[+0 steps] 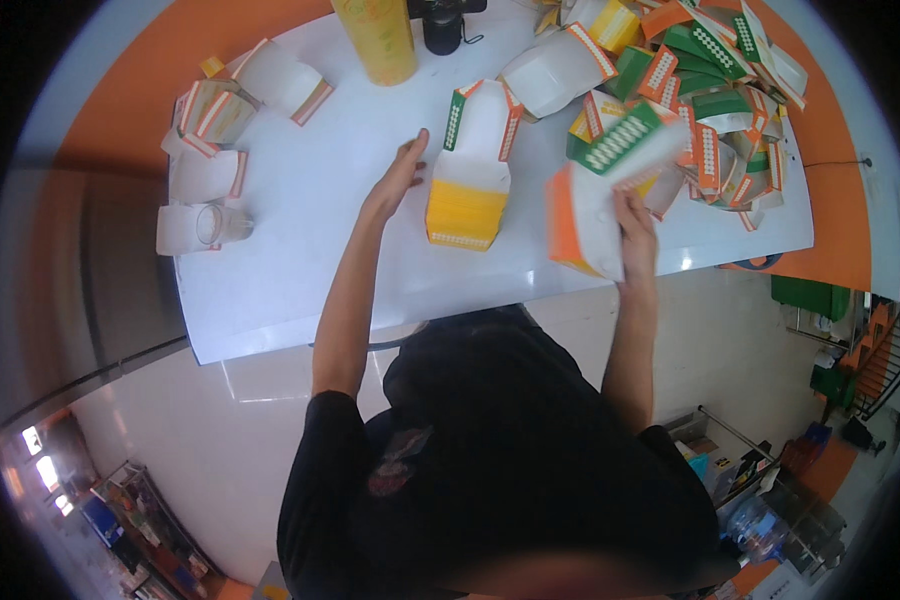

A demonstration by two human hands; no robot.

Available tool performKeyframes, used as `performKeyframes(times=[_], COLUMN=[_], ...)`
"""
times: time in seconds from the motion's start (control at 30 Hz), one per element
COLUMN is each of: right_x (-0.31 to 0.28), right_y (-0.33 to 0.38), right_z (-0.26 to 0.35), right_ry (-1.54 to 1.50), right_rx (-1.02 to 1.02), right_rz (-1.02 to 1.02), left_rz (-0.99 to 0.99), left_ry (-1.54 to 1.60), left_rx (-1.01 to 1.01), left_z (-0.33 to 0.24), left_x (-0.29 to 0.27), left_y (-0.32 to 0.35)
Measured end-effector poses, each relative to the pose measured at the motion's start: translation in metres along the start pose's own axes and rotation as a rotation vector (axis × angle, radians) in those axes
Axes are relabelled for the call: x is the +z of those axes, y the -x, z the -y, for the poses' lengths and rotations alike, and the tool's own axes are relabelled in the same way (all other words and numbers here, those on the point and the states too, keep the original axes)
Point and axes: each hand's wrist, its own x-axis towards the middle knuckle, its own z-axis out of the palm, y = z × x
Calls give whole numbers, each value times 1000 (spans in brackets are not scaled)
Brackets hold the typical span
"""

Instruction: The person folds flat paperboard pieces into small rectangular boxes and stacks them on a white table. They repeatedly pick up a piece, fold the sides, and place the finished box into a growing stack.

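In front of me on the white table stands a paper food box (467, 200) with a yellow front and a tall white back edged in green and orange. Several boxes may be nested in it; I cannot tell how many. To its left, not touching it, my left hand (402, 178) is open with the fingers stretched out. My right hand (637, 232) grips the lower right edge of another paper food box (602, 205), white, green and orange, blurred by motion. This box is lifted and tilted, right of the yellow-fronted one.
A heap of loose paper boxes (710, 120) covers the table's right side. Several white boxes (280, 80) lie at the left, with a clear glass (222, 224) by the left edge. At the back stand a yellow cup (378, 38) and a black object (443, 28).
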Motion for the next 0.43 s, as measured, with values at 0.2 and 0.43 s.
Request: performKeyframes(times=[0.2,0.43], right_x=[66,63], right_y=[-81,-92], right_z=[-50,-111], right_ry=[-92,215], right_rx=[-23,150], right_rz=[-11,83], left_rz=[126,127], left_ry=[-199,-311], left_rx=[-167,76], left_z=[10,57], left_x=[21,45], left_y=[-56,-59])
